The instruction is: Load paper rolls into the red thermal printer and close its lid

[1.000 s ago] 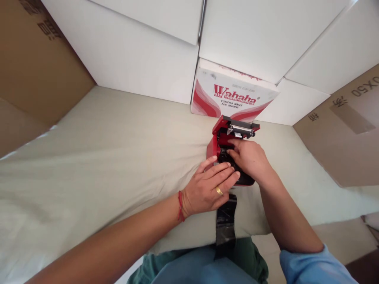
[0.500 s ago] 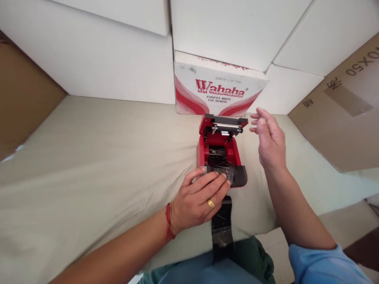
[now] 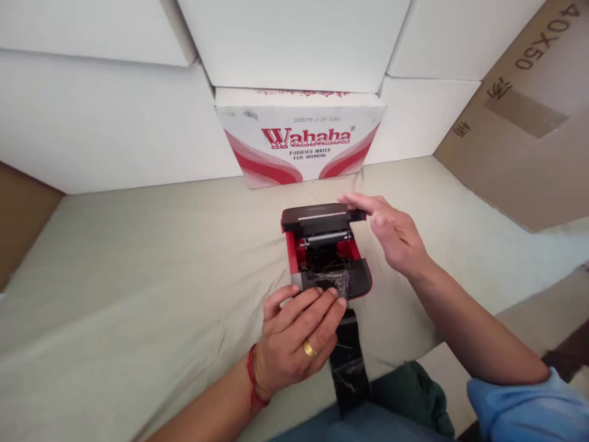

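A red and black label printer (image 3: 360, 276) sits on the cloth in front of me, its lid (image 3: 317, 216) partly lowered over the roll compartment. A glossy black strip (image 3: 350, 356) leads out over the printer's front and hangs down toward my lap. My left hand (image 3: 299, 334), with a gold ring and a red wrist cord, lies with outstretched fingers on the strip at the printer's front edge. At the lid's right end is my right hand (image 3: 391, 233), its fingers extended against the lid and not wrapped round it. The roll inside is mostly hidden.
Behind the printer a white and red Wahaha water box (image 3: 308, 138) leans against stacked white boxes (image 3: 294, 43). Brown cardboard (image 3: 519, 116) stands at the right, and more cardboard (image 3: 23, 215) at the left. Wrinkled pale cloth (image 3: 161, 276) covers the surface.
The lid has swung down from its raised position. My right hand has moved left onto the lid's end. My left hand stays at the printer's front, and the view has shifted.
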Available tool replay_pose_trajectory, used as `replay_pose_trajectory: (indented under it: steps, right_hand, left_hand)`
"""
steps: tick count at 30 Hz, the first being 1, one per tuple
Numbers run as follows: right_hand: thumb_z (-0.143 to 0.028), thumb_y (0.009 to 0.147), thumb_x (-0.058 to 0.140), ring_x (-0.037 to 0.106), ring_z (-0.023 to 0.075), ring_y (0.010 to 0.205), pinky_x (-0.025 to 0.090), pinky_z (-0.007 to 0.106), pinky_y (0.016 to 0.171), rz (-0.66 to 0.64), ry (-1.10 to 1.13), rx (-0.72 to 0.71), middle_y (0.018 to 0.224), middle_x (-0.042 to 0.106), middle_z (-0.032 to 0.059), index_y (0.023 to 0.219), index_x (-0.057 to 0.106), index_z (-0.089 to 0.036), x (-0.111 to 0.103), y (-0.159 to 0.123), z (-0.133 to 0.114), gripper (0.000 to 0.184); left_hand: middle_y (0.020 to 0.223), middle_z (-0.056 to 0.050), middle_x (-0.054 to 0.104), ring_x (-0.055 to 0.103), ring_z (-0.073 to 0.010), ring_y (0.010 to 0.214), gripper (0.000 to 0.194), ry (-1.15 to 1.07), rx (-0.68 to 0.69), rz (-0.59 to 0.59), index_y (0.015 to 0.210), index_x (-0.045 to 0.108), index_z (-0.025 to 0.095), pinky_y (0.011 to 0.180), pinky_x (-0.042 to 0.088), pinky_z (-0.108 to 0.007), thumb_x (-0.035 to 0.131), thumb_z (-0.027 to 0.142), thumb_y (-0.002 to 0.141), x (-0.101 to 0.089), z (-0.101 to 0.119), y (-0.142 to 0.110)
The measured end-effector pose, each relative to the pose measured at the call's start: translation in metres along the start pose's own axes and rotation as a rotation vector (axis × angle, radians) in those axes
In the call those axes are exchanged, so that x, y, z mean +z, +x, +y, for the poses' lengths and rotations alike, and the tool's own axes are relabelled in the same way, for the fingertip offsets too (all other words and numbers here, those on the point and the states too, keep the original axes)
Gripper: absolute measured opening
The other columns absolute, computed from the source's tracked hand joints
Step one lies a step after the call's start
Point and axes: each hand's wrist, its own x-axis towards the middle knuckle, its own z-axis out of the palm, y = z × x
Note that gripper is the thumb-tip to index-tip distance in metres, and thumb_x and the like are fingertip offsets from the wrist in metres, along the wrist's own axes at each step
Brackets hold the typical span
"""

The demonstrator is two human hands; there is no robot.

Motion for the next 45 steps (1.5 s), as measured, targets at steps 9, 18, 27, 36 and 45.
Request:
replay_pose_trajectory:
  steps: [9, 18, 27, 36, 45]
  right_hand:
    - [-0.045, 0.124, 0.053, 0.072, 0.0274, 0.156, 0.051, 0.056, 0.138, -0.104, -0.067, -0.203, 0.15, 0.086, 0.0082, 0.144, 0.085, -0.03, 0.016, -0.043, 0.027, 0.041]
    - [-0.037, 0.126, 0.05, 0.076, 0.0248, 0.15, 0.058, 0.051, 0.131, -0.02, 0.024, -0.259, 0.143, 0.089, 0.0101, 0.143, 0.085, -0.026, 0.025, -0.045, 0.033, 0.041]
    - [-0.033, 0.125, 0.051, 0.08, 0.0237, 0.144, 0.056, 0.05, 0.131, 0.002, -0.079, -0.219, 0.138, 0.091, 0.0083, 0.132, 0.088, -0.024, 0.027, -0.046, 0.028, 0.038]
    - [-0.047, 0.12, 0.057, 0.079, 0.0276, 0.121, 0.054, 0.053, 0.116, -0.02, -0.096, -0.397, 0.122, 0.093, 0.0066, 0.128, 0.086, -0.025, 0.029, -0.051, 0.009, 0.037]
    - [-0.043, 0.117, 0.063, 0.07, 0.0257, 0.094, 0.056, 0.046, 0.085, 0.042, -0.099, -0.526, 0.106, 0.091, 0.0085, 0.115, 0.083, -0.02, 0.033, -0.064, 0.006, 0.03]
  left_hand:
    - [0.106, -0.005, 0.094, 0.08, -0.0208, 0.104, 0.033, -0.007, 0.017, -0.022, 0.124, 0.081, 0.019, 0.121, 0.051, -0.042, 0.068, 0.006, 0.097, -0.002, 0.0, 0.001]
    - [0.151, -0.012, 0.083, 0.077, -0.0301, 0.138, 0.056, -0.044, -0.102, 0.12, 0.162, 0.071, 0.025, 0.123, 0.059, -0.05, 0.063, 0.024, 0.107, -0.018, -0.038, -0.007]
    - [0.134, -0.003, 0.09, 0.082, -0.0278, 0.137, 0.039, -0.212, -0.291, 0.142, 0.133, 0.085, 0.033, 0.148, 0.031, -0.064, 0.051, 0.023, 0.116, -0.004, -0.063, -0.013]
    - [0.131, -0.004, 0.082, 0.072, -0.0292, 0.143, 0.013, -0.596, -0.626, 0.072, 0.115, 0.088, 0.035, 0.138, 0.048, -0.057, 0.083, 0.036, 0.103, -0.012, -0.065, 0.0]
    - [0.194, 0.005, 0.04, 0.03, -0.0373, 0.186, 0.106, -1.128, -0.936, -0.079, 0.175, 0.048, 0.056, 0.153, 0.033, -0.06, 0.1, 0.048, 0.082, -0.003, -0.072, 0.01]
